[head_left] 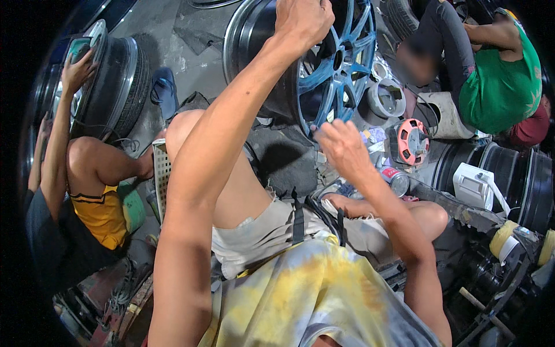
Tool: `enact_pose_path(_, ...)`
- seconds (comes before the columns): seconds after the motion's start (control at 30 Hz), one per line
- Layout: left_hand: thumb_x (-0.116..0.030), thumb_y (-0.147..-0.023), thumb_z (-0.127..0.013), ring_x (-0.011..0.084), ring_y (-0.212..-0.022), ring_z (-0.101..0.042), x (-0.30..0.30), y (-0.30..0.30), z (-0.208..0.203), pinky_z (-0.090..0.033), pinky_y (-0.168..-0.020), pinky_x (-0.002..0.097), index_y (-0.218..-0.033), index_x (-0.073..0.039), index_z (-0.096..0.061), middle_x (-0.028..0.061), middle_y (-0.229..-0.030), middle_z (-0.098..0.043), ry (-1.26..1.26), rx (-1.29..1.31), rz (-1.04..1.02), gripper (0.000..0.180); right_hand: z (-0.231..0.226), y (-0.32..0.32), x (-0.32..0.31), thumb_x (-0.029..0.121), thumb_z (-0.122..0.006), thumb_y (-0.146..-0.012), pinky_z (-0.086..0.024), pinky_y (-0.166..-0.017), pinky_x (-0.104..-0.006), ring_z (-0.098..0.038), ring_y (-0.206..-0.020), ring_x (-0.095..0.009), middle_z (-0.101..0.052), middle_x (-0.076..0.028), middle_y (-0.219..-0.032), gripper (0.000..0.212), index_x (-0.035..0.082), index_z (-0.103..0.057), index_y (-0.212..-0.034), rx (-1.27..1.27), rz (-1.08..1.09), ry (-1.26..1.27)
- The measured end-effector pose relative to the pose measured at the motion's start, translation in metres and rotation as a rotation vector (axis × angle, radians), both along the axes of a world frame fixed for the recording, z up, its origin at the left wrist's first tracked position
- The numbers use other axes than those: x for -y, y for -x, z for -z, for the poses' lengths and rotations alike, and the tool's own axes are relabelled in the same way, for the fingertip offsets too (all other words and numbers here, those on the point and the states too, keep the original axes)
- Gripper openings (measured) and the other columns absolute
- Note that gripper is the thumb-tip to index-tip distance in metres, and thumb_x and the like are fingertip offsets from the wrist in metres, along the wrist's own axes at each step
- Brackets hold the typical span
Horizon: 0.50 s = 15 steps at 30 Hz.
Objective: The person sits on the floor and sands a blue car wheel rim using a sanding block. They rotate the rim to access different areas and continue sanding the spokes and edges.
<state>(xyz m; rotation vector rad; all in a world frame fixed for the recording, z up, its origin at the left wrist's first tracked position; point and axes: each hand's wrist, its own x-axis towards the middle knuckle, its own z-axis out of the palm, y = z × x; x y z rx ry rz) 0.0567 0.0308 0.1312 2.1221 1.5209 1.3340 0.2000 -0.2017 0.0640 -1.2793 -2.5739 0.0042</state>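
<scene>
A blue spoked wheel rim (341, 58) stands upright on its edge on the floor in front of my knees. My left hand (302, 20) grips the top of the rim's edge. My right hand (341, 144) rests against the lower spokes, fingers curled; whether it holds something small I cannot tell. I sit with bare knees, light shorts and a yellow-and-grey shirt.
At left a person in a yellow top works on a dark wheel (113, 87). At upper right a person in a green shirt (497, 87) crouches. A red cord reel (411, 140), a can (396, 179), a white bowl (386, 98), a blue sandal (165, 92) and tape rolls (504, 238) lie around.
</scene>
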Motion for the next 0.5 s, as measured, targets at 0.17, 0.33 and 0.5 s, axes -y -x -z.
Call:
enact_pose_path(0.17, -0.017, -0.094, -0.058, 0.049, -0.091, -0.064, 0.002, -0.004, -0.008, -0.05, -0.082, 0.0579, -0.087, 0.003, -0.065, 0.0302, -0.089, -0.066, 0.038, 0.017, -0.018, 0.022, 0.0, -0.006, -0.015, 0.011, -0.067, -0.08, -0.044, -0.077, -0.0359, -0.055, -0.093, -0.021, -0.056, -0.005, -0.093, 0.008, 0.007, -0.07, -0.086, 0.063, -0.014, 0.007)
enact_pose_path(0.33, -0.019, -0.095, -0.057, 0.0477, -0.095, -0.063, 0.002, -0.005, 0.002, -0.05, -0.084, 0.0574, -0.092, 0.001, -0.065, 0.0294, -0.096, -0.067, 0.012, -0.03, -0.023, 0.022, -0.008, -0.014, -0.029, 0.013, -0.066, -0.081, -0.043, -0.077, -0.036, -0.056, -0.093, -0.02, -0.056, -0.004, -0.091, 0.008, 0.008, -0.071, -0.086, 0.117, -0.034, -0.005)
enact_pose_path(0.5, -0.02, -0.097, -0.055, 0.0452, -0.099, -0.063, 0.004, -0.008, 0.002, -0.048, -0.089, 0.0552, -0.096, 0.0, -0.066, 0.027, -0.098, -0.067, -0.067, 0.012, 0.022, 0.023, 0.001, -0.005, -0.007, 0.015, -0.066, -0.081, -0.042, -0.076, -0.036, -0.055, -0.091, -0.019, -0.055, -0.003, -0.09, 0.008, 0.011, -0.07, -0.087, 0.128, -0.082, -0.004)
